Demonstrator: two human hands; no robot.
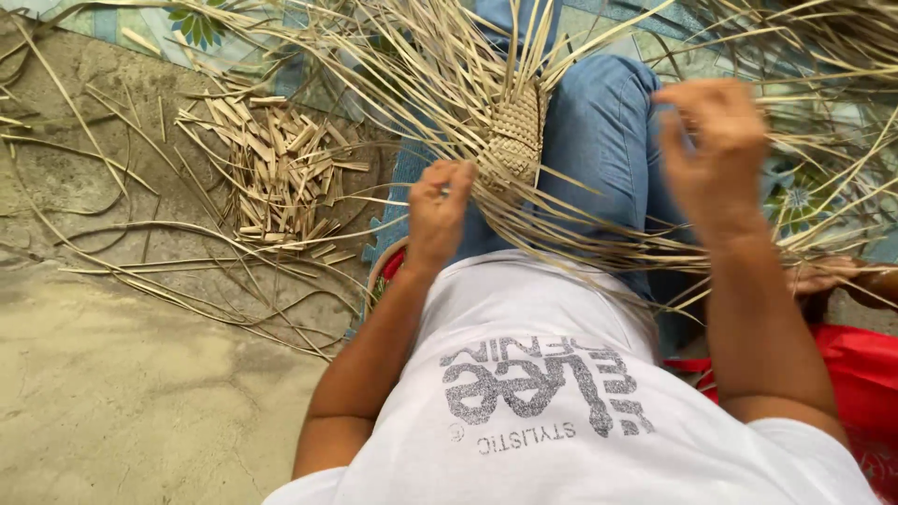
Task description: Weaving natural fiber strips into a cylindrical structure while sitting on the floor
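A small woven panel of pale dry palm strips (514, 136) rests on my lap over blue jeans, with long loose strips fanning out from it on all sides. My left hand (438, 210) is closed on a few strips just left of and below the woven part. My right hand (711, 150) is raised to the right of my knee, blurred, its fingers curled among the loose strips; whether it grips one I cannot tell.
A heap of short cut strip offcuts (281, 168) lies on the concrete floor (122, 374) to my left, with long stray strips around it. A patterned mat (187, 28) lies under my legs. Red fabric (861, 374) sits at the right.
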